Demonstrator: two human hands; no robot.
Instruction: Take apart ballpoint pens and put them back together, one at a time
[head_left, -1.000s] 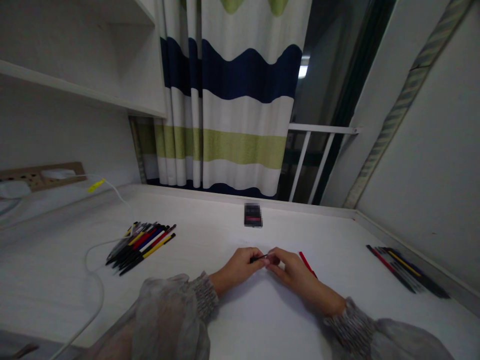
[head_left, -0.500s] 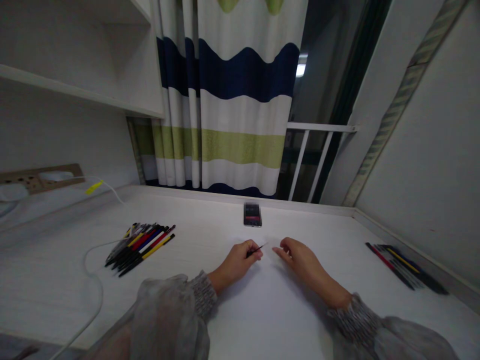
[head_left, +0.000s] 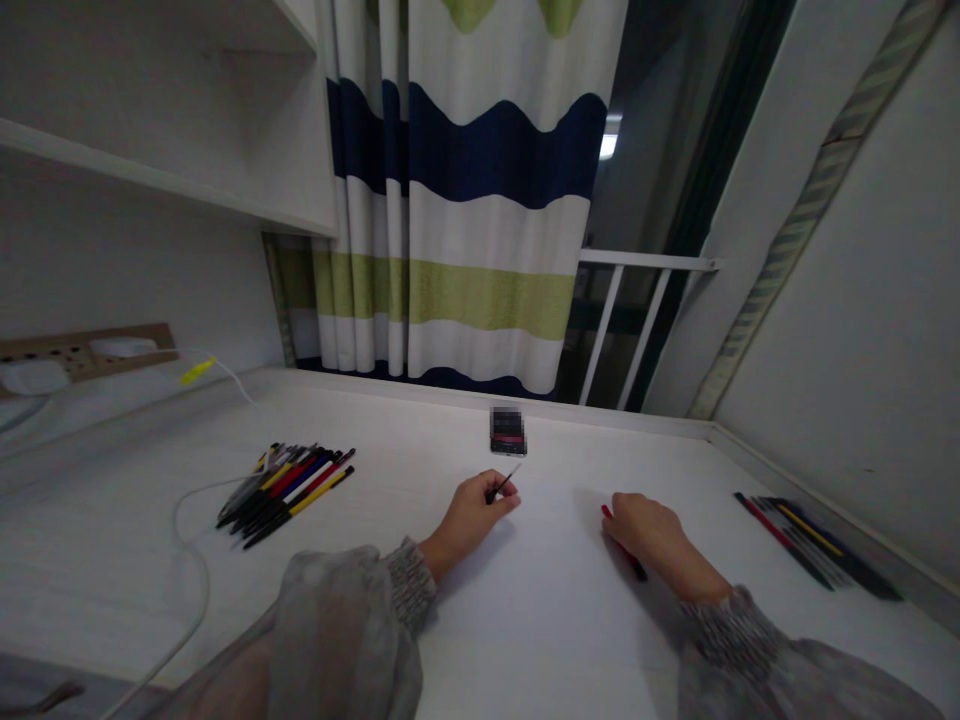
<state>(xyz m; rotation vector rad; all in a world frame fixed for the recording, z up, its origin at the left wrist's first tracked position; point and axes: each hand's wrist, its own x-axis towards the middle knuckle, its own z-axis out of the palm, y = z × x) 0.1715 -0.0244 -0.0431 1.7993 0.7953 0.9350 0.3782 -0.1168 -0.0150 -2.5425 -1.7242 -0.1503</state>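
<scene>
My left hand (head_left: 474,512) is closed in a pinch above the white paper. From its fingers a thin pen refill (head_left: 508,478) slants up to the right, dark near the fingers and pale at the far end. Farther right, my right hand (head_left: 643,530) is closed on a red and black pen barrel (head_left: 634,564). The barrel's red end shows past the fingers and its black end points toward me, low over the desk; the middle is covered by the hand. A sheet of white paper (head_left: 540,590) lies between and below both hands.
A pile of several pens (head_left: 289,492) lies on the left of the desk (head_left: 420,430). Several more pens and parts (head_left: 814,540) lie by the right edge. A phone (head_left: 508,432) sits at the back. A white cable (head_left: 202,580) runs along the left.
My right hand has moved right, away from the refill, and now holds the red and black barrel, which did not show before. The refill in my left hand points more steeply upward.
</scene>
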